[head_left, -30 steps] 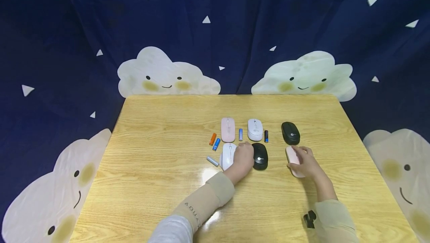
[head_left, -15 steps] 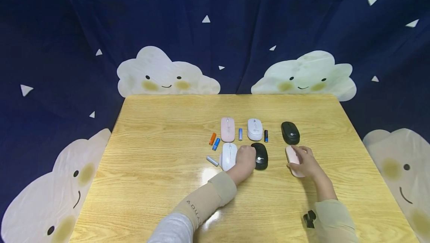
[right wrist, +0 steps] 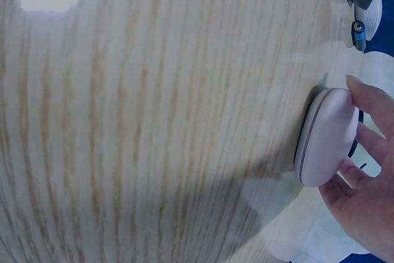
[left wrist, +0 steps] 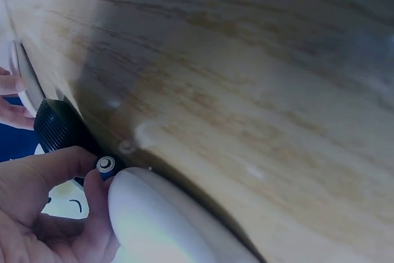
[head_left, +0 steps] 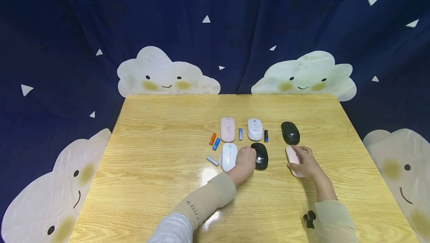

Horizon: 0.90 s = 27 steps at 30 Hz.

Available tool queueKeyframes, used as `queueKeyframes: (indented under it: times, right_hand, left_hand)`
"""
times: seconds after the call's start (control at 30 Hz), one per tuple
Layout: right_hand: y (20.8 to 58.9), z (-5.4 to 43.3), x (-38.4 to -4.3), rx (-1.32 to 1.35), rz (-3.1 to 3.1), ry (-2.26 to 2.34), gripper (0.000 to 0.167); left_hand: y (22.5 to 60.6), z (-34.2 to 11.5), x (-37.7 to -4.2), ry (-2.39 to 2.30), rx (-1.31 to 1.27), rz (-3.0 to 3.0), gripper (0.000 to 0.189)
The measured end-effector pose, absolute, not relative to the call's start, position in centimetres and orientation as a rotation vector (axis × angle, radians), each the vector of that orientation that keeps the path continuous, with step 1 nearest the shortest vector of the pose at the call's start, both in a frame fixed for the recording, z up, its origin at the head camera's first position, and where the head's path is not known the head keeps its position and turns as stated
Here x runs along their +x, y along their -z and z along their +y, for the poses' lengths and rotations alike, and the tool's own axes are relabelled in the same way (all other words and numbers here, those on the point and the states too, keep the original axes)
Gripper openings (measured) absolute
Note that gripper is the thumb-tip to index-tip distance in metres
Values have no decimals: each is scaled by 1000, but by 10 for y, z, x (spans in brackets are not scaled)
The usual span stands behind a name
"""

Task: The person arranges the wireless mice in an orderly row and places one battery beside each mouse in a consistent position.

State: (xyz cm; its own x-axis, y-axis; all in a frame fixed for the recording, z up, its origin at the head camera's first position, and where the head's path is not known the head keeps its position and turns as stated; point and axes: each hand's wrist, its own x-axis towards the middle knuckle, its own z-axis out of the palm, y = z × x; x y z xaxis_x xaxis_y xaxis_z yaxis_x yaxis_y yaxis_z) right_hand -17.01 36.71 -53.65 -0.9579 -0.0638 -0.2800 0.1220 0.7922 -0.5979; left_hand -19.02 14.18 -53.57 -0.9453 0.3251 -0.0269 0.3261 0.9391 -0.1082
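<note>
My left hand [head_left: 246, 160] is between a white mouse [head_left: 230, 156] and a black mouse [head_left: 261, 156]. In the left wrist view its thumb and a finger pinch a battery [left wrist: 106, 165], its metal end facing the camera, right at the edge of the white mouse. From above, this battery is hidden under the hand. At the right, my right hand [head_left: 305, 161] grips a pale pink mouse [head_left: 292, 156] on the table, thumb on one side and fingers on the other. The right wrist view shows this mouse [right wrist: 329, 137] from its end.
Behind stand a pink mouse [head_left: 228, 130], a white mouse [head_left: 255, 129] and a black mouse [head_left: 290, 133]. Batteries lie among them: orange [head_left: 213, 139], blue [head_left: 216, 144], light blue [head_left: 240, 134], dark blue [head_left: 266, 136] and silver [head_left: 212, 161]. The wooden table [head_left: 158, 142] meets a dark curtain.
My left hand has shifted slightly right and toward the table's front, uncovering more of the white mouse beside it. My right hand and the pink mouse have stayed put.
</note>
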Motion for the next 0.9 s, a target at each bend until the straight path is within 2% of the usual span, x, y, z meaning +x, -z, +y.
queueKeyframes:
  times: [0.57, 0.9]
  right_hand:
    - [534, 366, -168, 55, 2687, 931, 76]
    - [536, 366, -169, 54, 2698, 932, 76]
  left_hand:
    - [533, 139, -188, 96, 496, 3078, 11]
    - [517, 124, -196, -340, 486, 2982, 18]
